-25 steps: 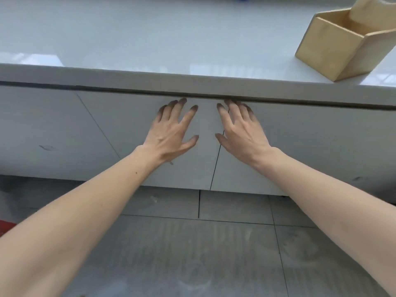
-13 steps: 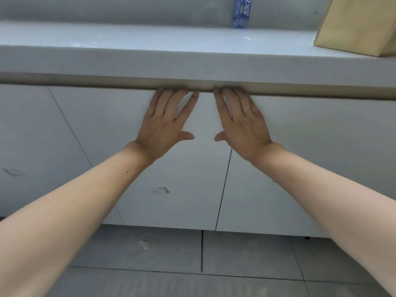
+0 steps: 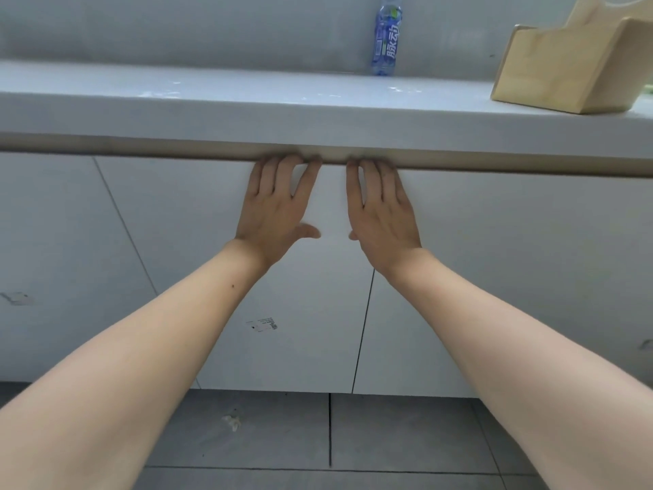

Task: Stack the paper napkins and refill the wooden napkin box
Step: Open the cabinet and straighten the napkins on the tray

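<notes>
The wooden napkin box (image 3: 569, 68) stands on the white countertop (image 3: 247, 104) at the far right, seen from low down so its inside is hidden. No paper napkins show in this view. My left hand (image 3: 275, 210) and my right hand (image 3: 381, 213) lie flat side by side against the white cabinet door (image 3: 311, 305) below the counter. Their fingertips are tucked up under the counter's lip, out of sight. Both hands hold nothing and the fingers are spread a little.
A blue plastic drink bottle (image 3: 386, 37) stands at the back of the counter against the grey wall. White cabinet doors run left and right under the counter. Grey floor tiles (image 3: 406, 436) lie below, with a small scrap of debris (image 3: 231, 420).
The view has dropped lower and come closer to the cabinet. Both hands have slid up the door until the fingertips went under the counter's lip. The bottle has come into view.
</notes>
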